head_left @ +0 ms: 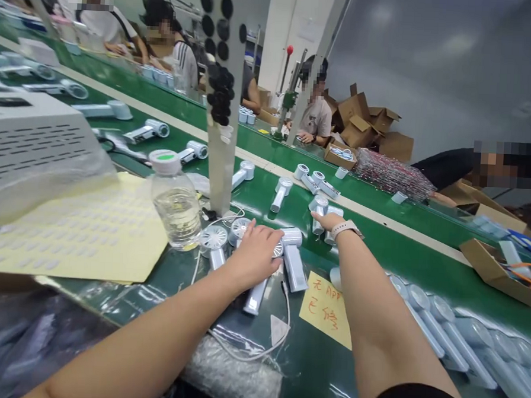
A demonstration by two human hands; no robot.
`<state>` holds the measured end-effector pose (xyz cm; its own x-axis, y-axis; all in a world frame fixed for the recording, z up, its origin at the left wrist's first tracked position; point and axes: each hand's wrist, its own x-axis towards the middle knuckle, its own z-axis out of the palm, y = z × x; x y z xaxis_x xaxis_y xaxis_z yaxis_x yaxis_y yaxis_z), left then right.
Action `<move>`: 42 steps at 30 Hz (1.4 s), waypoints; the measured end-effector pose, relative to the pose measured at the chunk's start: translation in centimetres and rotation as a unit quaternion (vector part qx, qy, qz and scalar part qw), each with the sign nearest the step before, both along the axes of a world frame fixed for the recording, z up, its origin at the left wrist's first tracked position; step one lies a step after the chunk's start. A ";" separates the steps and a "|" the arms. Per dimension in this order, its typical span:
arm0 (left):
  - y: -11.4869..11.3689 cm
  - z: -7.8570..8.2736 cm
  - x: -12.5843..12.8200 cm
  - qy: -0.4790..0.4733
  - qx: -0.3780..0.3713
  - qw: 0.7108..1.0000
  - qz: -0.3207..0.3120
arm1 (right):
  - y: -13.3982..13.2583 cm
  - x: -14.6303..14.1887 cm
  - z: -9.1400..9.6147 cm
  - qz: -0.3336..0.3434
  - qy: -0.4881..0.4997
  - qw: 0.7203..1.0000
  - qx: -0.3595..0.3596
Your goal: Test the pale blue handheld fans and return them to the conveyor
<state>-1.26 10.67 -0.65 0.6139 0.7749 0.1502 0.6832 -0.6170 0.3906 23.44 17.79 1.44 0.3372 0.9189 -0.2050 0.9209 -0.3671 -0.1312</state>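
Your left hand (256, 246) lies palm-down, fingers together and stretched out, on a cluster of pale blue plastic handheld fans (295, 263) at the near edge of the green counter (176, 277). One fan's handle (255, 296) pokes out below your palm towards you. Whether the fingers grip anything underneath can't be made out.

Your right hand (327, 219) is stretched further out, onto the green conveyor belt (400, 247). Fingertips touch a small upright fan with a round white head (319, 206). The wrist, with a pale-strapped watch (346, 228), hides most of the hand, so its grip cannot be told.

The two hands are near each other, right ahead of left. The cluster sits between your forearms and under the left palm.

- Just left of the left hand: clear plastic bottle with a white cap and green sticker (176, 206), standing upright on the corner of a pale yellow sheet (81, 231).
- Between your forearms: yellow paper note with red handwriting (326, 309), and a thin white cable (257, 353) looping across the counter.
- Right of your right arm: row of long-handled pale blue fans (454, 333), laid side by side.
- Behind the bottle: grey metal upright dotted with black round pads (219, 101).
- More fans are scattered along the belt; other people are seated on the far side.
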 end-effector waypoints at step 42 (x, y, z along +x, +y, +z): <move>-0.1 1.5 -0.2 -0.669 -0.524 0.527 -0.023 | -18.7 -13.1 -2.6 0.142 0.271 0.922 0.239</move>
